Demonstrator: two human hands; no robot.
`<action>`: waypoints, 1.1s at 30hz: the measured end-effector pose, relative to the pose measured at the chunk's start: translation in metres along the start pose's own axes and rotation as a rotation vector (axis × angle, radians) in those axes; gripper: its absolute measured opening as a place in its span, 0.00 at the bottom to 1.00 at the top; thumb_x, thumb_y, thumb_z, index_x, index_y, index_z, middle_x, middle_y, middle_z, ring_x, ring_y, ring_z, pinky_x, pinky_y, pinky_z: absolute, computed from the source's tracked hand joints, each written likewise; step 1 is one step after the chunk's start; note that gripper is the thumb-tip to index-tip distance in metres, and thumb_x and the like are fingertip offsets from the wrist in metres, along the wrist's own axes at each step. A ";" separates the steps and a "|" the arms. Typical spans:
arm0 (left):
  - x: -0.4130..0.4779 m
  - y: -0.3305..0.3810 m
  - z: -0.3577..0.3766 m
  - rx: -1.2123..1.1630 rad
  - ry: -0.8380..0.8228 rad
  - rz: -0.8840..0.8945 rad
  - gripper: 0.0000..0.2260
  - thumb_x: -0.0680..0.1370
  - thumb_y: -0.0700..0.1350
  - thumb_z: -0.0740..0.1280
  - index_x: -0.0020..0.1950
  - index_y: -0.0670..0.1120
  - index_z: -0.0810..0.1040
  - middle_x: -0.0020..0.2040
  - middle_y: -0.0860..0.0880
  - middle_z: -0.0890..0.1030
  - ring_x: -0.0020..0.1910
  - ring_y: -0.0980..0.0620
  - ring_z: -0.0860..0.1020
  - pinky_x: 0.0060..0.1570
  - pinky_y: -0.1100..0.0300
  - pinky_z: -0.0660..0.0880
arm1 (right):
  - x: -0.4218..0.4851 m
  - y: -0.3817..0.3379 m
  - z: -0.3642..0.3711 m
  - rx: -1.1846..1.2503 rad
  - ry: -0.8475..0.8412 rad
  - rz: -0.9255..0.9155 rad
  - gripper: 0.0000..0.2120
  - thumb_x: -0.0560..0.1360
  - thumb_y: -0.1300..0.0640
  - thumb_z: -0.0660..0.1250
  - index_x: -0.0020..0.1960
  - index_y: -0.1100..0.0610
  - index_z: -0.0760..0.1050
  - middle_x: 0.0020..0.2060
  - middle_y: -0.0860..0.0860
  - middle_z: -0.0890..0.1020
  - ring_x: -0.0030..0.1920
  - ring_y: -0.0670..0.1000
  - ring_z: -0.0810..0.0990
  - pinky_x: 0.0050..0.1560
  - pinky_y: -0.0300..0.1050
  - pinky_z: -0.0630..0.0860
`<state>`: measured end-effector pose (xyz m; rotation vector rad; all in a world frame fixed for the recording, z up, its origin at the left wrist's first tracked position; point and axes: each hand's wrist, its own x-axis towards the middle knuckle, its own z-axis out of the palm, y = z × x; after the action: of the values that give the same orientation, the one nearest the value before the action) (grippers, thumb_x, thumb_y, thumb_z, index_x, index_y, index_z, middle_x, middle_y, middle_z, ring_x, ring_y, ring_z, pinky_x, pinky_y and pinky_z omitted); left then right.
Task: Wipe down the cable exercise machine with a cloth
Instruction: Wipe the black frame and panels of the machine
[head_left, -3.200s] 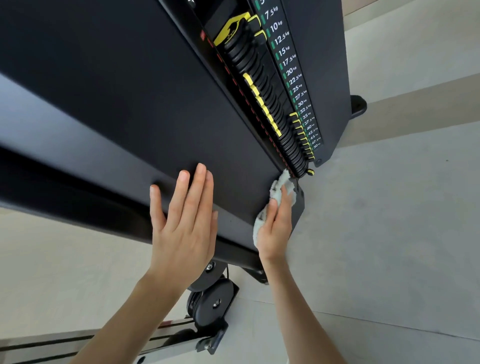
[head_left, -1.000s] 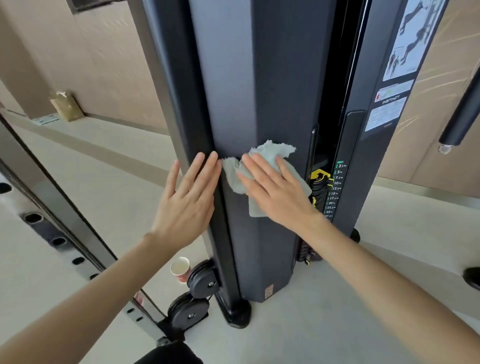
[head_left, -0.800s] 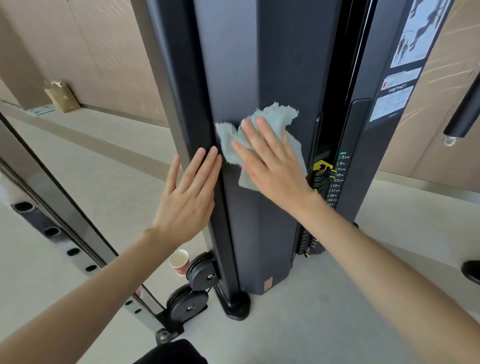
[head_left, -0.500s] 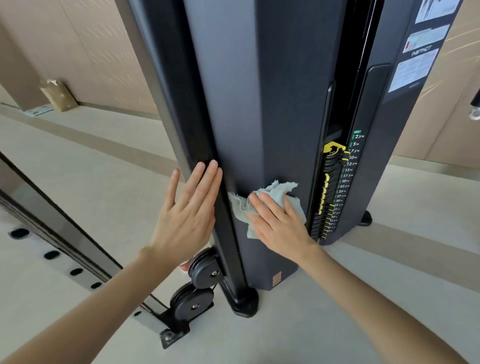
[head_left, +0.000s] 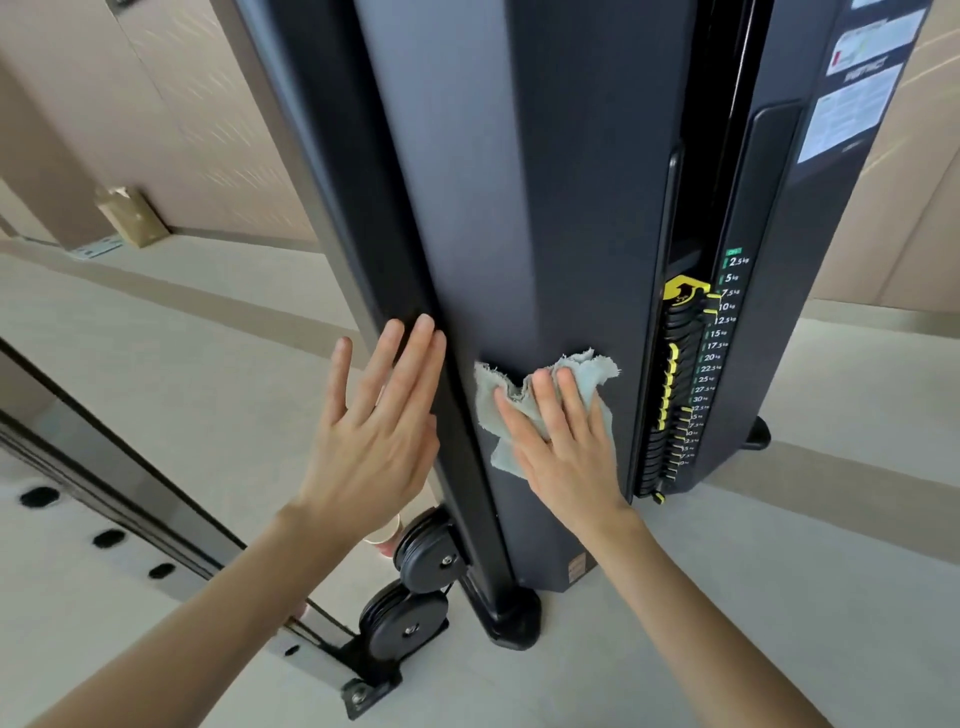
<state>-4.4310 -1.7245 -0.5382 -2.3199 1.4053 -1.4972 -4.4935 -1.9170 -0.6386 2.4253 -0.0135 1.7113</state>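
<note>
Right grip (head_left: 566, 452) flat, unclenched, pressed cloth (head_left: 491, 408) on machine shroud (head_left: 545, 208); left grip (head_left: 374, 431) flat, unclenched, on upright (head_left: 353, 208). Risk: frayed cloth might snag weight stack (head_left: 680, 384).

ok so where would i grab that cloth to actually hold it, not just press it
Take the cloth by its bunched, frayed fold at upper right, just above the fingertips of the right hand. That fold looks raised off the black panel, while the rest is pinned flat under the palm. Come from above, probably pinching it.
</note>
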 end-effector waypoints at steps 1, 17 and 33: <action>0.007 -0.004 -0.005 0.005 0.010 -0.009 0.31 0.77 0.43 0.62 0.78 0.40 0.56 0.79 0.45 0.51 0.79 0.47 0.46 0.76 0.43 0.44 | 0.018 0.002 -0.004 0.018 0.023 0.022 0.24 0.76 0.60 0.67 0.70 0.53 0.65 0.67 0.59 0.64 0.70 0.61 0.63 0.65 0.60 0.68; 0.124 -0.048 -0.080 0.069 0.165 -0.079 0.28 0.78 0.40 0.61 0.78 0.37 0.59 0.78 0.41 0.58 0.77 0.44 0.56 0.76 0.43 0.43 | 0.270 0.040 -0.084 0.207 0.169 0.071 0.19 0.81 0.60 0.57 0.72 0.61 0.68 0.71 0.67 0.65 0.73 0.66 0.61 0.69 0.63 0.65; 0.134 -0.032 -0.077 -0.051 0.137 -0.024 0.26 0.79 0.41 0.59 0.77 0.38 0.60 0.77 0.41 0.62 0.77 0.45 0.59 0.76 0.44 0.44 | 0.217 0.036 -0.066 0.346 0.114 0.199 0.22 0.80 0.61 0.62 0.73 0.56 0.62 0.72 0.67 0.62 0.74 0.65 0.57 0.67 0.67 0.64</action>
<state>-4.4508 -1.7681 -0.3881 -2.3110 1.4678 -1.6755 -4.4848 -1.9227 -0.4097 2.6357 0.0626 2.0915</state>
